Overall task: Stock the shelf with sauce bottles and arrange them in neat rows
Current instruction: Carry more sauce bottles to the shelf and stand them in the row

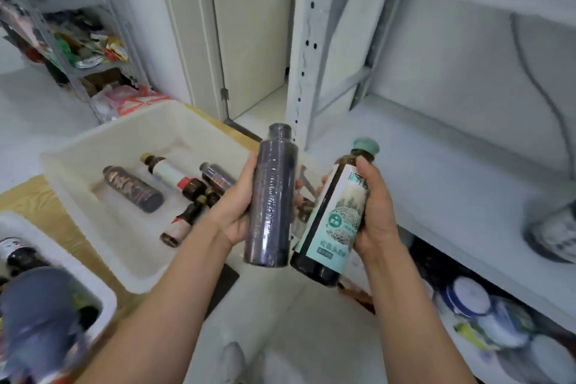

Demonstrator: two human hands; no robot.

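Note:
My left hand (pixel 233 212) grips a tall dark purple bottle (pixel 271 196), held upright in front of me. My right hand (pixel 375 212) grips a dark sauce bottle with a teal and white label and a pale green cap (pixel 335 215), tilted slightly right. Both bottles hang between the white bin (pixel 93 146) and the white metal shelf (pixel 436 171). Several more sauce bottles (pixel 134 188) lie on their sides in the bin. One blurred bottle (pixel 554 227) stands on the shelf at the far right.
A second white bin (pixel 106 293) at lower left holds more dark bottles. A lower shelf level at bottom right holds jars and packets (pixel 486 309). A wire rack with packets (pixel 81 40) stands at the far left, a door behind. The shelf post (pixel 304 56) rises just behind the bottles.

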